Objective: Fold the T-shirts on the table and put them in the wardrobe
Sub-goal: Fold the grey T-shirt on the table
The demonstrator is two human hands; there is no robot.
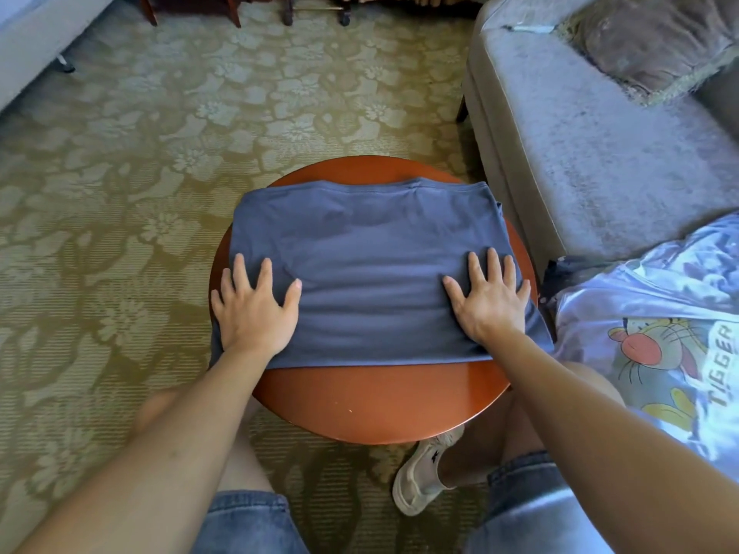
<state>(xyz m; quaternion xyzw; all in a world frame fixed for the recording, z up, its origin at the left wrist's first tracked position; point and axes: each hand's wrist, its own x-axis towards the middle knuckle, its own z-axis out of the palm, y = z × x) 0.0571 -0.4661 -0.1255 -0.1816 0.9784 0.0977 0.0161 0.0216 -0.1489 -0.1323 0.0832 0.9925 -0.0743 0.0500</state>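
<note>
A blue-grey T-shirt (372, 257) lies folded into a wide rectangle on a small round reddish-brown table (380, 401), its collar edge at the far side. My left hand (254, 309) presses flat on the shirt's near left corner, fingers spread. My right hand (486, 297) presses flat on the near right part, fingers straight. A white T-shirt with a cartoon tiger print (656, 337) lies on the sofa seat to my right. No wardrobe is in view.
A grey sofa (580, 153) with a brown cushion (656, 42) stands right of the table. Patterned green carpet (160, 153) covers the floor. Furniture legs and castors (344, 18) show at the far edge. My knees and one shoe (424, 473) are under the table's near side.
</note>
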